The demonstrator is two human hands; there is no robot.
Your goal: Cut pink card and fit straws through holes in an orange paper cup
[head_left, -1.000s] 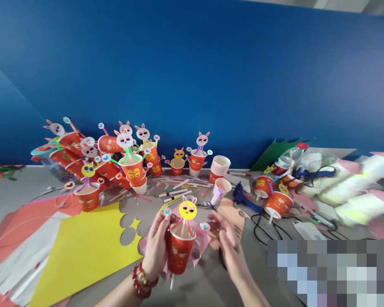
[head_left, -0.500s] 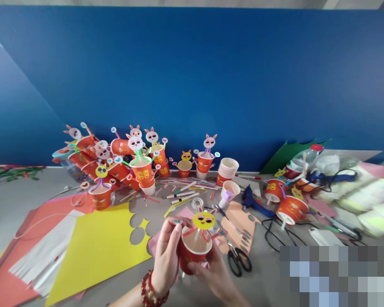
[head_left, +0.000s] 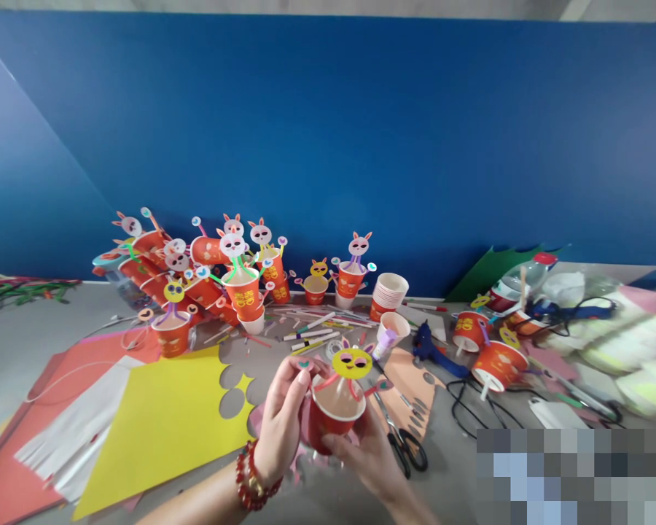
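Both hands on 1 red paper cup, low centre of view, held off the table. Left hand sits at cup's 9 o'clock — fingers curled over the rim side, thumb and forefinger pinched near a small teal heart tab at the cup's 10 o'clock. Right hand cups it from 5 o'clock, thumb across the lower wall, closed on the cup. So cup is clamped between the 2 palms, mouth tilted toward the camera. Yellow face disc on a stick stands out of the cup at 12 o'clock, above both grips, not touched. Red bead bracelet on left wrist.

Around: scissors on table at 3 o'clock of the cup, just beside right hand. Yellow sheet w/ cut-outs at 9 o'clock. Blue glue gun at 2 o'clock, further back. Stack of plain cups at 1 o'clock near the blue wall. Cluster of finished cup figures at 11 o'clock, well apart. More red cups lying tipped at 2 o'clock. Bottom right corner pixelated — can't tell what's there.
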